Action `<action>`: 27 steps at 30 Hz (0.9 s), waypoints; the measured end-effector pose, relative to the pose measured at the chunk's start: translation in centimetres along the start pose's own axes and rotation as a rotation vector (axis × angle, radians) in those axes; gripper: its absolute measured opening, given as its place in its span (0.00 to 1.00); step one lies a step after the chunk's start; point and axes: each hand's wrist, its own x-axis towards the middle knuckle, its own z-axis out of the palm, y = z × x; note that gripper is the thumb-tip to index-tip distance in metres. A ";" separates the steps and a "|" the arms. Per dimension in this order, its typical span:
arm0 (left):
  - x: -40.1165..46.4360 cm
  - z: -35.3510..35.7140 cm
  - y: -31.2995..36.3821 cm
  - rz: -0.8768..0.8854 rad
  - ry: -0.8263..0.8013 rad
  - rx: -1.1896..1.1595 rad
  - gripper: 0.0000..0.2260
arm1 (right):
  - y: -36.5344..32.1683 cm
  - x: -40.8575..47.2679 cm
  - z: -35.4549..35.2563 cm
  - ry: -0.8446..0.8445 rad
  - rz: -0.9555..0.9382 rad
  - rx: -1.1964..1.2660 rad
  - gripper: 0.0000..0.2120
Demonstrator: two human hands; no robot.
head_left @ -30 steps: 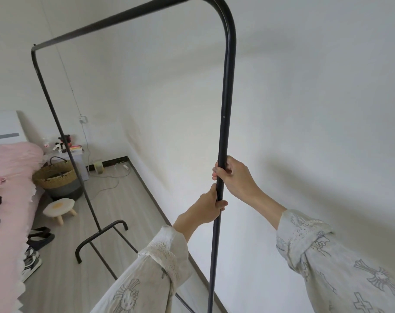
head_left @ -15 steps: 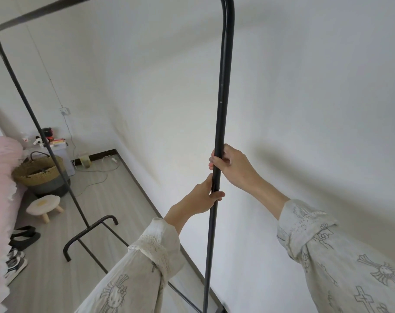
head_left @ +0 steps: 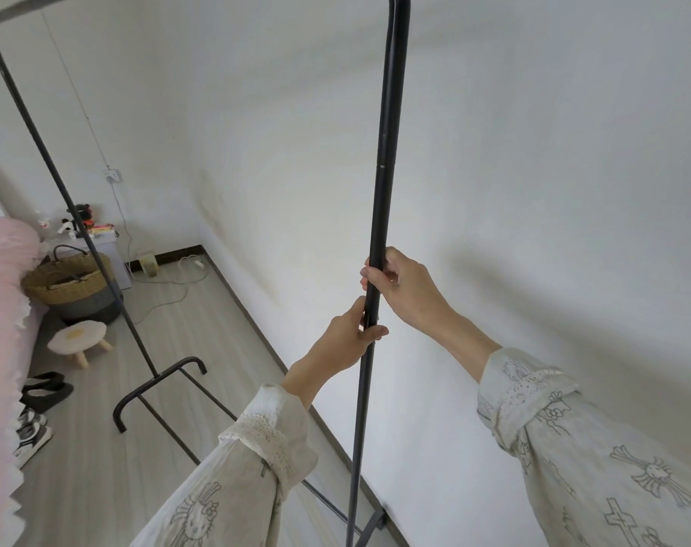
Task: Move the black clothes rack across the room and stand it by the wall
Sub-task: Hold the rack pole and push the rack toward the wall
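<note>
The black clothes rack (head_left: 385, 152) is a thin metal frame standing along the white wall (head_left: 533, 191). Its near upright runs up the middle of the view, its far upright leans at the left, and its far foot rests on the wooden floor. My right hand (head_left: 409, 288) grips the near upright from the wall side. Just below it, my left hand (head_left: 350, 337) is closed around the same pole. The top bar is mostly cut off by the frame's upper edge.
A pink bed (head_left: 0, 329) fills the left edge, with shoes (head_left: 32, 428) and slippers (head_left: 45, 388) beside it. A small round stool (head_left: 77, 339), a woven basket (head_left: 69, 284) and a cluttered bedside cabinet (head_left: 99, 238) stand at the far end. A cable lies on the floor.
The view has dropped and swung, so the rack's top bar has left the frame. The rack's near pole stands closer to the wall. Both hands keep their hold.
</note>
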 end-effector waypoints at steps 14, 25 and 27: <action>-5.9 -1.3 -1.4 -0.044 -0.041 0.009 0.14 | -2.3 -5.0 2.3 0.102 0.103 -0.331 0.18; -17.5 -12.3 -9.0 -0.003 -0.073 0.073 0.11 | -9.0 -11.9 12.7 -0.080 0.339 -0.688 0.14; -19.7 -16.1 -11.3 -0.047 -0.029 0.079 0.11 | -11.0 -11.8 16.4 -0.126 0.291 -0.632 0.15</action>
